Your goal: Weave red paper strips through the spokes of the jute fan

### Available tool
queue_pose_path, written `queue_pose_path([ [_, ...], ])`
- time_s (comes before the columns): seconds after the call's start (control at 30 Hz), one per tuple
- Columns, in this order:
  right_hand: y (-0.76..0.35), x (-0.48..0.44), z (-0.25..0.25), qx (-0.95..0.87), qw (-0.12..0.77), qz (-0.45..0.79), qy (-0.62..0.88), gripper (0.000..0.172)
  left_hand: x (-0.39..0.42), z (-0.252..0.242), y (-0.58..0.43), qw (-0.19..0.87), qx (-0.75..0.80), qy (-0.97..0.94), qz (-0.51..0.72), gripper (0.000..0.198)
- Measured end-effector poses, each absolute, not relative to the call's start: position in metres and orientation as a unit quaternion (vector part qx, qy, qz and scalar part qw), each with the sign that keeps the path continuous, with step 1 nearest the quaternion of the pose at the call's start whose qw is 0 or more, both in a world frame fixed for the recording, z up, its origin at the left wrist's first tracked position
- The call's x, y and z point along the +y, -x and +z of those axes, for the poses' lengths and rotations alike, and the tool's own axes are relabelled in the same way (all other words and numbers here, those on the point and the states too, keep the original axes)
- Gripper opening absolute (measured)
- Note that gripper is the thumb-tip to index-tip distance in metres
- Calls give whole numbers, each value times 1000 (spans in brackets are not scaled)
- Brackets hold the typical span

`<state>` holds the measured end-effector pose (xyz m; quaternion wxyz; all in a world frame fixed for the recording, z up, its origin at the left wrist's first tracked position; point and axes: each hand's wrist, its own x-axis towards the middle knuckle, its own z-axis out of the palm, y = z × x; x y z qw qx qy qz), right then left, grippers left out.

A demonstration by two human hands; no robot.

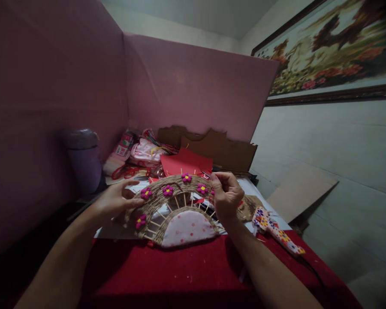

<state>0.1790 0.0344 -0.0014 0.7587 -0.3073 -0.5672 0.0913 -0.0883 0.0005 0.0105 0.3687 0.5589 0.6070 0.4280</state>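
A fan-shaped craft piece (pixel 188 184) of wound twine and thin sticks stands tilted over the table, with several magenta flowers on its twine band and a white, red-dotted half-round (pixel 188 229) at its base. My left hand (pixel 120 199) is at the upper left edge of the fan, its thumb and fingers closed round that edge. At the upper right, my right hand (pixel 227 193) pinches a small dark pointed item (pixel 206 174), perhaps a tool tip, just above the twine; most of it is hidden in the fingers.
A floral-patterned glue gun (pixel 278 231) with a cord lies at the right on the red cloth (pixel 186 274). A purple cup (pixel 85 161) stands at the left. Behind are red paper (pixel 186 161), bagged supplies (pixel 146 152) and torn cardboard (pixel 218 148).
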Motion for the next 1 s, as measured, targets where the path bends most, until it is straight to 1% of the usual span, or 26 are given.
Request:
queue_pose_path([
  [0.07, -179, 34, -1, -569, 757, 86, 310, 9, -1, 7, 97, 374, 616, -559, 410, 84],
  [0.2, -179, 33, -1, -574, 752, 79, 312, 9, -2, -2, 110, 420, 604, -560, 382, 88],
  [0.4, -179, 33, -2, -581, 748, 84, 310, 9, 2, -7, 114, 445, 594, -554, 377, 81],
  [0.6, -178, 31, -3, -597, 738, 69, 308, 7, -6, 3, 101, 443, 605, -535, 388, 74],
  [0.77, -178, 30, -3, -606, 733, 61, 303, 5, -9, 8, 95, 441, 601, -522, 413, 72],
  [1.0, -178, 30, -4, -606, 733, 54, 306, 4, -8, 3, 98, 454, 591, -525, 410, 67],
])
